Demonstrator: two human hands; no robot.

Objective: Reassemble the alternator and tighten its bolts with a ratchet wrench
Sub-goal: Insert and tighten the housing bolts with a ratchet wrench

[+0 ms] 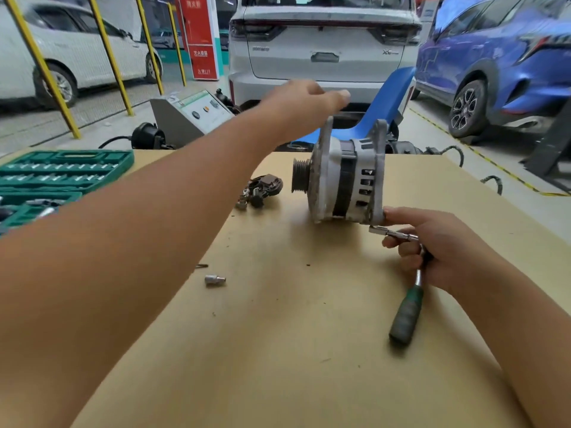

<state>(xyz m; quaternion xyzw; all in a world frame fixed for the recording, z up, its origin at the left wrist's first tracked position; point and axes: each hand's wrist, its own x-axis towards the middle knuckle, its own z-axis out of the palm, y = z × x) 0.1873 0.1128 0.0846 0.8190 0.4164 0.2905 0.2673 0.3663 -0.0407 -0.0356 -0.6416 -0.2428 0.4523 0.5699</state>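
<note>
the left hand [304, 98] is blurred above the alternator [343, 177], fingers loosely extended, holding nothing. the alternator stands on edge on the cardboard-covered table [278, 350], grey and scuffed, pulley facing left. the right hand [432, 245] grips the ratchet wrench [408, 304], its socket at the alternator's lower rear edge. left of the alternator lie a dark part [262, 188], a loose socket [214, 279] and a green socket case [58, 171].

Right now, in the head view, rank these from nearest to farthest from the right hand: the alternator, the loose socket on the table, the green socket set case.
From the right hand, which grips the ratchet wrench:
1. alternator, just up-left, thumb touching its rear housing.
2. loose socket, out to the left on the table.
3. green socket set case, at the far left edge.
</note>
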